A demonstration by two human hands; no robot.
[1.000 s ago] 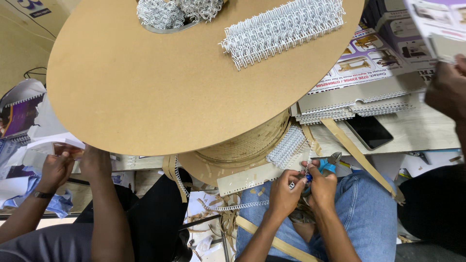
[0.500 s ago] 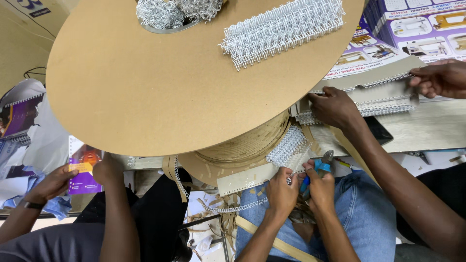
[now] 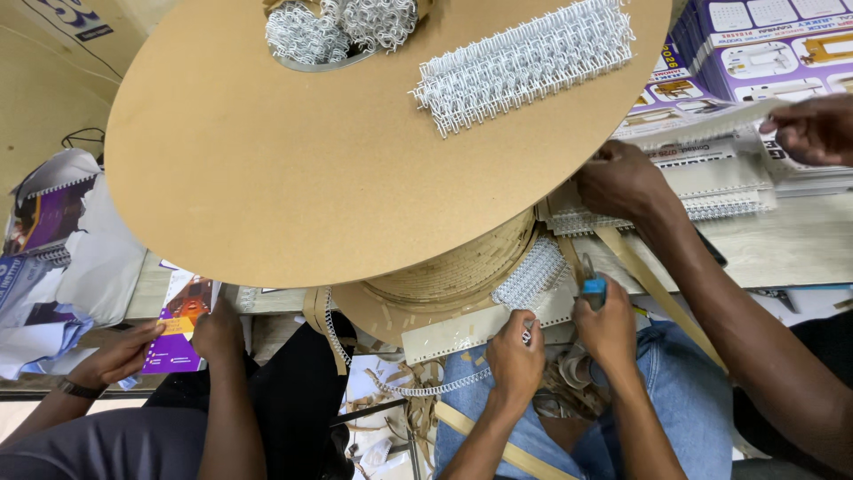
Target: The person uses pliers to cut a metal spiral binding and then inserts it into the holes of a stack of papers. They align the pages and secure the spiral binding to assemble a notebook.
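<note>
While a co-worker's arm now reaches across from the right, its hand (image 3: 622, 182) pressing on the stack of wire-bound calendars (image 3: 711, 191) at the right edge of the counter (image 3: 800, 244), the person's own two hands work low at the counter's near edge, over the denim lap. Left hand (image 3: 517, 354): fingers closed in a pinch on the white wire binding strip (image 3: 533, 271), at the end where it comes off the cardboard spool (image 3: 453, 267). Right hand (image 3: 609, 324): grip wrapped tight round a blue-handled cutter (image 3: 593, 286), its metal tip pointing up just beside the strip. A second ago the co-worker's hands were up at the far right and off the stack; half a second ago one had come down on it, and it rests there now, the other hand (image 3: 813, 129) lifting a sheet at the right edge. The person's hands have hardly shifted in that time; my reading is that the cut on the strip is being lined up, not yet made. Large round cardboard disc (image 3: 293, 169) overhangs the spool, a cut length of white wire comb (image 3: 524, 62) lying on top. At the left, another person's hands (image 3: 124, 351) hold a purple printed card (image 3: 173, 324) below the counter's edge.
</note>
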